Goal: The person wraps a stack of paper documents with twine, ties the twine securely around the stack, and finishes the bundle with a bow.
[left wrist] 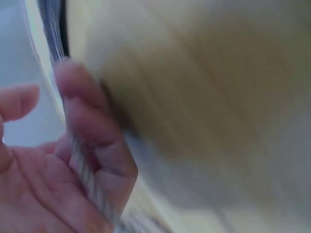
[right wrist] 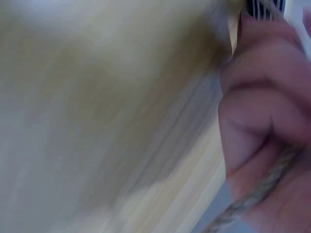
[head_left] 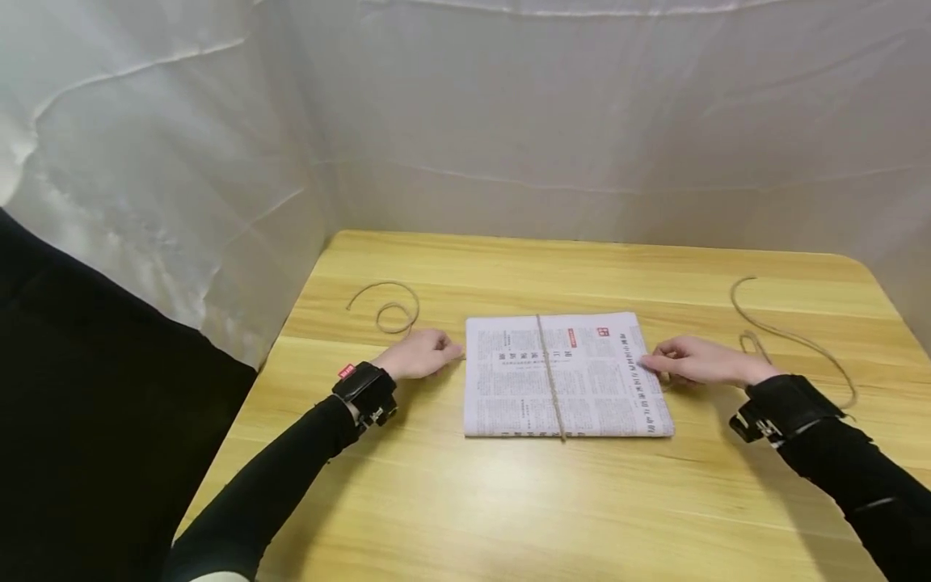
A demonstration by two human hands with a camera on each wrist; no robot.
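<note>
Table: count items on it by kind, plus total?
Folded newspaper: 1
Twine over the newspaper: 1
Loose twine, left and right: 2
Hands at the paper's edges, left hand, right hand: 2
Total: 6

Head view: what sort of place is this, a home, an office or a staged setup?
Likely a staged recording booth: white sheeting walls in a bare wooden table, which bears only a folded newspaper crossed by twine. Both hands wear wrist-strapped cameras.
</note>
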